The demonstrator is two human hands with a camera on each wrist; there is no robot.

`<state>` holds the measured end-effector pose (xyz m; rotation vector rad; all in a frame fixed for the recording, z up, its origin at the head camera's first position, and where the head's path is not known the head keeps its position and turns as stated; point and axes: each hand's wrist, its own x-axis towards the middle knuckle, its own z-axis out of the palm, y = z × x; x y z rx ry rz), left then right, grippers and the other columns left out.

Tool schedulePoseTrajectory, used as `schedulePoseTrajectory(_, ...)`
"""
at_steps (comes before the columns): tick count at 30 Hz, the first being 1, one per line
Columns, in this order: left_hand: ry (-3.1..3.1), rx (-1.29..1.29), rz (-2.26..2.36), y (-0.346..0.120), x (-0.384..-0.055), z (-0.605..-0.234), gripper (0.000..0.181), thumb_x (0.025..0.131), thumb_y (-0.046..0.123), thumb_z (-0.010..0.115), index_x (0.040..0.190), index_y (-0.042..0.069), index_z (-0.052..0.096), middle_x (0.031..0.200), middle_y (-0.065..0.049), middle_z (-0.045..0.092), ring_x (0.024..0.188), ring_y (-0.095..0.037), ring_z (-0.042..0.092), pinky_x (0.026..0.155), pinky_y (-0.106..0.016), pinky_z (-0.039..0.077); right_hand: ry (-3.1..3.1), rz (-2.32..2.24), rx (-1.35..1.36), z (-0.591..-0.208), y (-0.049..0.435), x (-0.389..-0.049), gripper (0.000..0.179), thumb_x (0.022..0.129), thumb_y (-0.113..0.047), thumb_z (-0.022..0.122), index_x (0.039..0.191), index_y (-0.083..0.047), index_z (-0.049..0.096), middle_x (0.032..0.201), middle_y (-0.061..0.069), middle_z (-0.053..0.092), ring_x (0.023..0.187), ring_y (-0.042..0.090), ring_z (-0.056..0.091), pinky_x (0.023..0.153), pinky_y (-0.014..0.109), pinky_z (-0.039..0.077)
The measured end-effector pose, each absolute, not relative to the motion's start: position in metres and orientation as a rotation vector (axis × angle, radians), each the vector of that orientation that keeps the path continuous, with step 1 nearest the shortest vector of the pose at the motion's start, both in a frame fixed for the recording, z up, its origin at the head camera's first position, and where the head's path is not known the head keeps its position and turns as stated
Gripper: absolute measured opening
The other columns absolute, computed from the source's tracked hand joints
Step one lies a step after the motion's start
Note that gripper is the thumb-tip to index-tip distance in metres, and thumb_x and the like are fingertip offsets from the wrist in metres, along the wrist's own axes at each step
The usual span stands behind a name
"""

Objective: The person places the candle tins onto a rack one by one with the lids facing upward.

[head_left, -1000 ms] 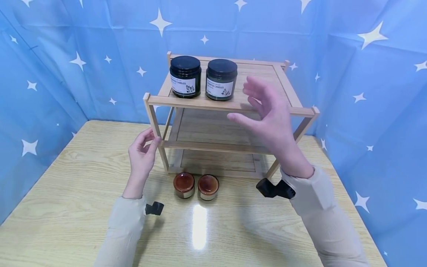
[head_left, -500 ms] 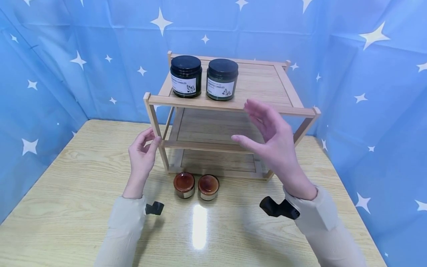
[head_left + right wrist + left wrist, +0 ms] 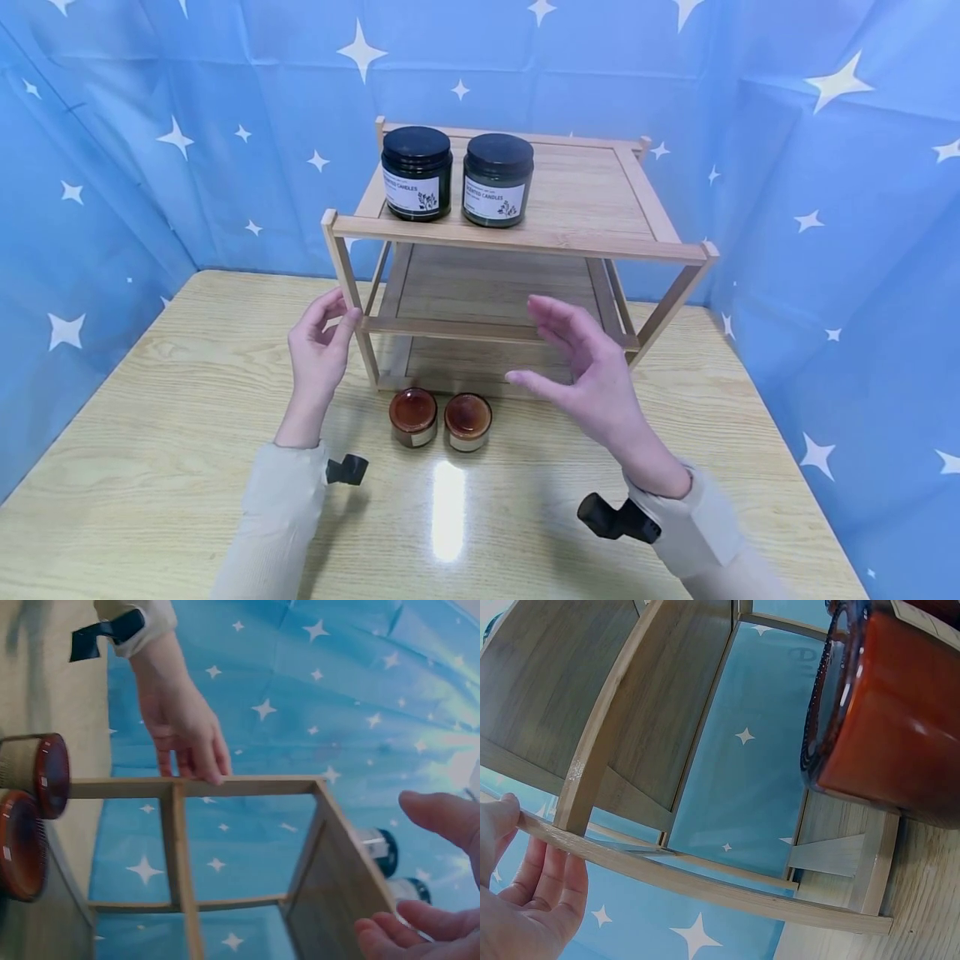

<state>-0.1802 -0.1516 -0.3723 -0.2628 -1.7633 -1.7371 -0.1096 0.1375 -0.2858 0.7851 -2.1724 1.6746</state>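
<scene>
My left hand (image 3: 318, 346) holds the left front post (image 3: 347, 271) of a three-tier wooden shelf (image 3: 525, 239), thumb on one side and fingers on the other, level with the middle tier. In the left wrist view, the same post (image 3: 705, 883) runs away from the fingertips. My right hand (image 3: 588, 379) hovers in front of the shelf, palm facing left, thumb apart from the fingers and nothing between them. Two reddish-brown glass candle jars, a left one (image 3: 414, 414) and a right one (image 3: 468, 421), stand on the table before the bottom tier.
Two dark green jars labelled scented candles, one at the left (image 3: 417, 175) and one beside it (image 3: 498, 181), stand with black lids on the top tier's left half. Blue star-patterned cloth (image 3: 255, 167) hangs behind and beside the wood-grain table (image 3: 187, 400).
My right hand has come down from beside the top tier, fingers still spread, to the height of the lower tiers. The left hand, shelf and jars have stayed in place.
</scene>
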Motion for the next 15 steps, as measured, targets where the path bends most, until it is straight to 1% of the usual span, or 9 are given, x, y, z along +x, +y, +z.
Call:
schedulePoseTrajectory(3,-1.766,-0.26,-1.734,-0.152,-0.18,-0.372,0.027,0.088,-0.012,0.06,0.115,-0.016,0.058,0.091,-0.001,0.064,0.087,-0.003,0.059,0.077,-0.017,0.053,-2.198,1.684,0.766,-0.296,0.137,-0.109,0.066,0.066,0.02,0.076,0.126,0.014,0.049,0.129,0.023,0.053,0.12,0.028,0.051,0.103,0.033,0.042)
schedulePoseTrajectory(6,-1.765,-0.26,-1.731,-0.152,-0.18,-0.372,0.027,0.089,-0.01,0.06,0.115,-0.016,0.058,0.092,-0.004,0.064,0.087,-0.004,0.059,0.077,-0.016,0.053,-2.215,1.708,0.761,-0.304,0.136,-0.108,0.066,0.067,0.019,0.077,0.127,0.014,0.049,0.129,0.025,0.052,0.12,0.03,0.051,0.103,0.035,0.042)
schedulePoseTrajectory(10,-1.765,-0.259,-1.727,-0.152,-0.18,-0.372,0.026,0.089,-0.009,0.06,0.115,-0.016,0.058,0.091,0.002,0.064,0.087,-0.005,0.06,0.076,-0.016,0.053,-2.251,1.757,0.747,-0.313,0.133,-0.108,0.067,0.068,0.017,0.077,0.128,0.013,0.049,0.131,0.027,0.051,0.123,0.033,0.049,0.105,0.033,0.04)
schedulePoseTrajectory(12,-1.765,-0.258,-1.726,-0.152,-0.18,-0.372,0.026,0.089,-0.01,0.06,0.115,-0.016,0.058,0.091,0.004,0.064,0.087,-0.005,0.06,0.075,-0.016,0.053,-2.277,1.763,0.744,-0.318,0.132,-0.108,0.066,0.069,0.015,0.078,0.128,0.012,0.05,0.131,0.026,0.051,0.123,0.034,0.049,0.105,0.035,0.04)
schedulePoseTrajectory(13,-1.766,-0.257,-1.726,-0.152,-0.18,-0.373,0.026,0.089,-0.011,0.06,0.114,-0.016,0.058,0.091,0.005,0.064,0.087,-0.005,0.06,0.076,-0.016,0.053,-2.288,1.766,0.741,-0.32,0.131,-0.108,0.066,0.069,0.014,0.079,0.128,0.012,0.05,0.131,0.025,0.051,0.123,0.034,0.049,0.105,0.037,0.041)
schedulePoseTrajectory(15,-1.766,-0.256,-1.725,-0.151,-0.18,-0.373,0.026,0.088,-0.012,0.059,0.114,-0.016,0.058,0.091,0.001,0.064,0.088,-0.005,0.06,0.076,-0.016,0.053,-2.302,1.77,0.74,-0.325,0.129,-0.109,0.064,0.069,0.013,0.079,0.127,0.011,0.051,0.13,0.023,0.052,0.122,0.036,0.05,0.105,0.041,0.041)
